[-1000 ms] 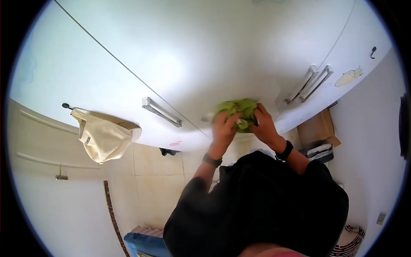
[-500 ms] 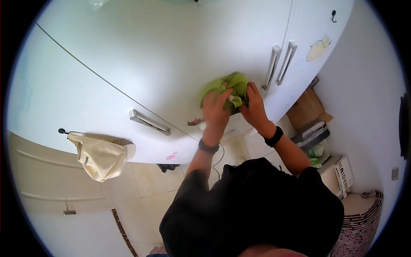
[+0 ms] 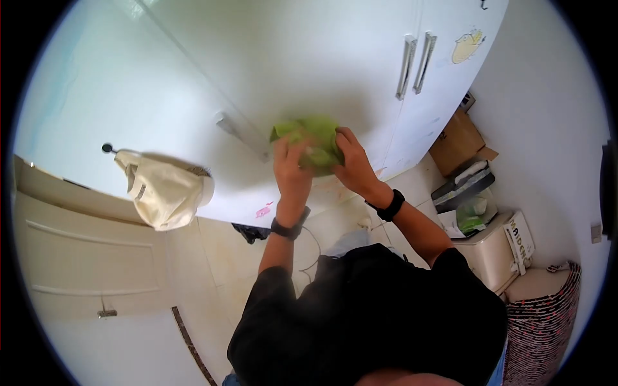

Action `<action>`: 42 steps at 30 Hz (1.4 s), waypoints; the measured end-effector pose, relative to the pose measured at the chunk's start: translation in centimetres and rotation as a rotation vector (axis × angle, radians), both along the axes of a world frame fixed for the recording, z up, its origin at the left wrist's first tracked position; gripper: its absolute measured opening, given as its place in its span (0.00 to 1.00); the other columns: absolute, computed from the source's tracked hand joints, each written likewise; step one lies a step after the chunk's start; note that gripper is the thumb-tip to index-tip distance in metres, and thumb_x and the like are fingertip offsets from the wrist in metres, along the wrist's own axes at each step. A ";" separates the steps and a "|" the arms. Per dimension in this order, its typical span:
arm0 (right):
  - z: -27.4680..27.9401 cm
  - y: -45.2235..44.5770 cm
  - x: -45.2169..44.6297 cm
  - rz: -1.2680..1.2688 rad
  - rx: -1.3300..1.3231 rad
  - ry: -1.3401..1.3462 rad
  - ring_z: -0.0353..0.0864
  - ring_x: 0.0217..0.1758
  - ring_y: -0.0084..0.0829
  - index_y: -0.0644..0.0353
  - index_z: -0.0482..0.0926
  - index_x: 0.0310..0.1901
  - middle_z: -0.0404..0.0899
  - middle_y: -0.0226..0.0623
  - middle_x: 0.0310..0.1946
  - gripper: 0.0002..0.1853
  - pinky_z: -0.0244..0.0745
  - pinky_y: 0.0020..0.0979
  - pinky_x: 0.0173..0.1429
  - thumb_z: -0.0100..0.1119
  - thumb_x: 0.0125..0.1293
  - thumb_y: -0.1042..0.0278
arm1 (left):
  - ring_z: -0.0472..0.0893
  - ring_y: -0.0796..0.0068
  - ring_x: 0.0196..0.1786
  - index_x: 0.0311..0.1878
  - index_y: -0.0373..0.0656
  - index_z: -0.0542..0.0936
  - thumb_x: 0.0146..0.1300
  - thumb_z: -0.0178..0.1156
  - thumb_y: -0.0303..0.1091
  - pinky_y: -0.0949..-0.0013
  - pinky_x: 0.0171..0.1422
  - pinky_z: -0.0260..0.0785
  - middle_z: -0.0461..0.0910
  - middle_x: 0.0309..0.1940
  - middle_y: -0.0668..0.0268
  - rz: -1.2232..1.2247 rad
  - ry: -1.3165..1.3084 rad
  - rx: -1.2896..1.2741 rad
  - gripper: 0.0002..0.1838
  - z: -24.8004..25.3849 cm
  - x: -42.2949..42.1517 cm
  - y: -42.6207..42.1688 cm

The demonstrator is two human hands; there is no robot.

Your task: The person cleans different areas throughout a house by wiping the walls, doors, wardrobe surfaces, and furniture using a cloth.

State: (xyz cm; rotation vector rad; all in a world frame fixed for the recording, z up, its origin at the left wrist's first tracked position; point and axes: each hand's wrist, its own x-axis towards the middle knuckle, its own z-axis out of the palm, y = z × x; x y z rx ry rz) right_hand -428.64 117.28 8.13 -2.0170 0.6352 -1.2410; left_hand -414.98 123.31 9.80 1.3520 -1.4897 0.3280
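Observation:
A crumpled green cloth [image 3: 317, 130] is held up in front of the white wardrobe [image 3: 309, 58], between my two hands. My left hand [image 3: 293, 168] grips its lower left side, the fingers somewhat smeared by motion. On the right edge of the cloth, my right hand [image 3: 353, 161] has its fingers curled round the fabric. Both wrists carry black bands. Whether the cloth touches the wardrobe door behind it, I cannot tell.
A cream cap [image 3: 166, 193] hangs from a hook at the left. Long metal handles [image 3: 407, 67] stick out from the doors. To the right stand a cardboard box [image 3: 458, 145], a beige bin [image 3: 486, 257] and a striped rolled textile [image 3: 541, 328]. A thin cable [image 3: 315, 248] lies on the tiled floor.
The cloth and both hands have shifted left across the wardrobe front. The view has shifted too. The cloth looks more spread along its top, and both hands still hold it.

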 end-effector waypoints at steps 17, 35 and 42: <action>-3.8 4.8 13.6 -0.151 0.080 -0.087 0.73 0.50 0.50 0.65 0.72 0.53 0.71 0.47 0.50 0.23 0.72 0.39 0.52 0.60 0.52 0.83 | 0.77 0.57 0.53 0.48 0.46 0.80 0.41 0.61 0.14 0.60 0.52 0.74 0.78 0.52 0.62 -0.170 -0.029 -0.021 0.26 -5.2 12.1 2.5; -5.0 4.6 17.1 -0.241 -0.157 -0.060 0.68 0.53 0.46 0.65 0.71 0.54 0.67 0.45 0.52 0.27 0.67 0.38 0.57 0.65 0.50 0.80 | 0.77 0.55 0.50 0.46 0.45 0.79 0.43 0.63 0.13 0.62 0.50 0.74 0.76 0.49 0.57 -0.215 0.184 -0.059 0.24 -4.4 15.6 3.4; -4.3 4.5 16.9 -0.227 -0.177 -0.059 0.70 0.51 0.44 0.66 0.71 0.52 0.68 0.45 0.50 0.24 0.68 0.36 0.56 0.63 0.51 0.82 | 0.77 0.54 0.49 0.45 0.45 0.79 0.43 0.64 0.15 0.61 0.49 0.74 0.76 0.48 0.57 -0.216 0.220 -0.028 0.23 -4.5 15.6 3.7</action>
